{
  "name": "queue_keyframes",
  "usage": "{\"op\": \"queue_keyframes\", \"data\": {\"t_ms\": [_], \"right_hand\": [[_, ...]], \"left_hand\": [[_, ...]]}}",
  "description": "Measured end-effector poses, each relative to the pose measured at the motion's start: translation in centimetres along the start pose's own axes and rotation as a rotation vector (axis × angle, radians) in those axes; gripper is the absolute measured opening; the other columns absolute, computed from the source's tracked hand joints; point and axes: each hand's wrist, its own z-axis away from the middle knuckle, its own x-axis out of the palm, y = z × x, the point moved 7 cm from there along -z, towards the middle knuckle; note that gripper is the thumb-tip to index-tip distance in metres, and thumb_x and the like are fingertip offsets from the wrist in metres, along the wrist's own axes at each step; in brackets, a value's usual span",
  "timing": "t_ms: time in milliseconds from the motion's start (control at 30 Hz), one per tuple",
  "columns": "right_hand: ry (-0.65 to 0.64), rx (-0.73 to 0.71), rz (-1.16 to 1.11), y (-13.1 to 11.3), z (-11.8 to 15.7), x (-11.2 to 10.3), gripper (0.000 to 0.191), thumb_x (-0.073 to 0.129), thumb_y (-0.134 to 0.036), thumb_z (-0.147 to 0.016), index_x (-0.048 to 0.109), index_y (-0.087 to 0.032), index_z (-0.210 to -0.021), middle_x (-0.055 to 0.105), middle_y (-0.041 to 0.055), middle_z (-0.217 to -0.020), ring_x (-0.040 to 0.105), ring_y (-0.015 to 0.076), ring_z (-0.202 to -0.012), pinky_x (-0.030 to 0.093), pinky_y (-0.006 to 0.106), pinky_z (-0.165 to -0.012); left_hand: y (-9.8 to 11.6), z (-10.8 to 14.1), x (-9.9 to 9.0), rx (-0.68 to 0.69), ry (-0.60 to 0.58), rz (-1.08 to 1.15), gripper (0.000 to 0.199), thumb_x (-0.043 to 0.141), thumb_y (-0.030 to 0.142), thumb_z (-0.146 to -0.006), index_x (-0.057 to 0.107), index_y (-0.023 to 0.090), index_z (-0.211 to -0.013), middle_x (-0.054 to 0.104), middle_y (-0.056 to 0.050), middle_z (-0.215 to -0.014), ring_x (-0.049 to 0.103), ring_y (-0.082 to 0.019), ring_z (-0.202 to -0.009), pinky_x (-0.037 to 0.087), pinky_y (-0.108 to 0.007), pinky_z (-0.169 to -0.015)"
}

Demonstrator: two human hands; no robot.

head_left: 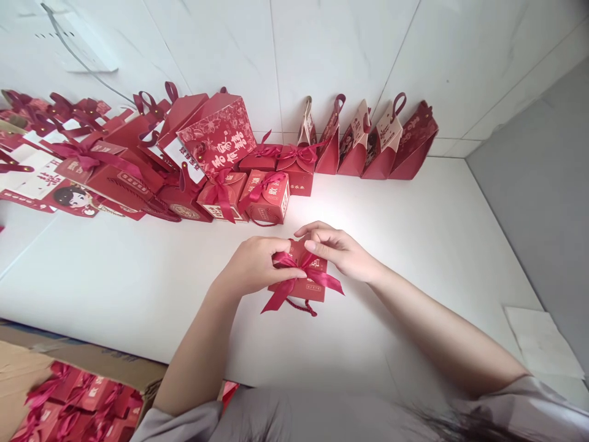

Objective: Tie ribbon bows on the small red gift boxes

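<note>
A small red gift box [317, 285] with pale lettering rests on the white table in front of me. A crimson ribbon [329, 282] is tied in a bow across its top, and a twisted red cord [301, 306] hangs out on the near side. My left hand [257, 264] grips the box from the left, its thumb pressed on the ribbon knot. At the far right corner of the box is my right hand [338, 248], its fingers bent and thumb apart from them, touching the upper edge. The fingertips of the left hand are partly hidden behind the box.
Along the tiled wall stand several red boxes with bows [264, 196] and a row of pointed gift boxes [381, 144]. More red bags [105, 166] crowd the left. A carton [151, 374] of ribboned boxes sits lower left. White paper [543, 341] lies at right.
</note>
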Motion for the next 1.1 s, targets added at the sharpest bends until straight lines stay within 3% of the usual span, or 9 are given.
{"op": "queue_keyframes", "data": {"t_ms": [167, 300, 467, 600, 733, 800, 933, 1100], "right_hand": [[0.011, 0.090, -0.083, 1.1, -0.4, -0.1, 0.038, 0.054, -0.048, -0.096, 0.065, -0.019, -0.074, 0.060, 0.0051, -0.124, 0.056, 0.0208, -0.116, 0.038, 0.036, -0.103], [-0.062, 0.113, -0.159, 1.1, -0.5, 0.1, 0.048, 0.049, -0.052, -0.097, 0.064, -0.018, -0.066, 0.064, 0.0045, -0.122, 0.057, 0.0215, -0.116, 0.038, 0.036, -0.104], [-0.088, 0.117, -0.176, 0.6, -0.3, -0.1, 0.054, 0.049, -0.053, -0.097, 0.059, -0.018, -0.057, 0.066, 0.0043, -0.120, 0.057, 0.0220, -0.117, 0.038, 0.036, -0.103], [-0.116, 0.100, -0.120, 0.1, -0.2, -0.4, 0.039, 0.054, -0.050, -0.095, 0.076, -0.021, -0.078, 0.064, 0.0042, -0.124, 0.058, 0.0225, -0.118, 0.040, 0.037, -0.104], [-0.193, 0.106, -0.037, -0.4, 0.0, -0.2, 0.030, 0.058, -0.049, -0.093, 0.078, -0.027, -0.098, 0.060, 0.0037, -0.133, 0.056, 0.0236, -0.121, 0.041, 0.038, -0.105], [-0.195, 0.115, -0.021, -0.5, 0.0, -0.4, 0.031, 0.058, -0.051, -0.093, 0.078, -0.028, -0.099, 0.059, 0.0027, -0.135, 0.054, 0.0243, -0.126, 0.039, 0.039, -0.109], [-0.207, 0.107, -0.033, -0.5, 0.0, -0.5, 0.033, 0.056, -0.052, -0.094, 0.076, -0.031, -0.109, 0.060, 0.0014, -0.135, 0.052, 0.0248, -0.128, 0.036, 0.041, -0.112], [-0.217, 0.094, -0.034, -0.2, -0.1, -0.5, 0.035, 0.054, -0.051, -0.096, 0.073, -0.030, -0.116, 0.063, 0.0013, -0.133, 0.055, 0.0243, -0.126, 0.037, 0.041, -0.111]], "left_hand": [[-0.6, 0.0, 0.1, 0.068, -0.054, 0.170, 0.053, 0.076, 0.049, -0.072, 0.035, 0.018, -0.061, 0.031, 0.007, -0.056, 0.027, -0.008, -0.055, 0.023, -0.024, -0.050], [-1.2, -0.2, 0.0, 0.155, -0.095, 0.386, 0.039, 0.060, 0.044, -0.089, 0.048, 0.016, -0.064, 0.038, 0.004, -0.058, 0.031, -0.009, -0.055, 0.024, -0.025, -0.051], [-1.7, -0.5, 0.0, 0.145, -0.073, 0.434, 0.047, 0.050, 0.042, -0.095, 0.036, 0.016, -0.059, 0.027, 0.003, -0.060, 0.026, -0.009, -0.056, 0.021, -0.027, -0.052], [-1.7, -0.4, -0.6, 0.108, 0.002, 0.419, 0.037, 0.055, 0.040, -0.094, 0.045, 0.017, -0.067, 0.035, 0.004, -0.062, 0.032, -0.009, -0.057, 0.025, -0.025, -0.053], [-2.0, 0.1, -2.3, 0.090, 0.133, 0.370, 0.027, 0.057, 0.037, -0.093, 0.048, 0.018, -0.075, 0.042, 0.004, -0.066, 0.037, -0.009, -0.058, 0.030, -0.024, -0.054], [-1.9, 0.3, -2.9, 0.139, 0.142, 0.342, 0.022, 0.055, 0.037, -0.094, 0.054, 0.019, -0.081, 0.049, 0.002, -0.073, 0.044, -0.010, -0.065, 0.035, -0.024, -0.058], [-1.4, 0.4, -2.8, 0.275, 0.027, 0.263, 0.018, 0.056, 0.038, -0.093, 0.063, 0.021, -0.099, 0.056, -0.004, -0.103, 0.055, -0.018, -0.097, 0.043, -0.028, -0.079], [-2.1, 0.0, -2.3, 0.255, -0.049, 0.241, 0.017, 0.058, 0.037, -0.091, 0.062, 0.020, -0.088, 0.054, -0.006, -0.113, 0.052, -0.021, -0.113, 0.042, -0.033, -0.097]]}}
